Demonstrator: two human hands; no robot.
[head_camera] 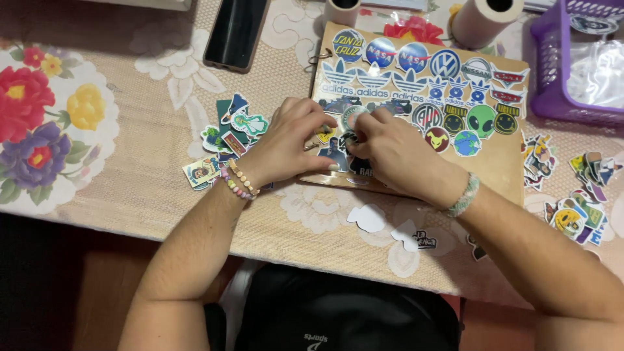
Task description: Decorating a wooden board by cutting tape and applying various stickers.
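Pressing round sticker [351,117] onto brown board [500,162]: left hand [289,140] and right hand [390,153] both pinch it at board's left-middle. Upper rows already filled; lower board bare, loose stickers [227,136] waiting beside.

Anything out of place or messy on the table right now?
Nothing damaged or spilled. Loose stickers lie scattered left of the brown board, more to its right, and white peeled backings sit near the table edge. Both hands, left and right, press on the board.
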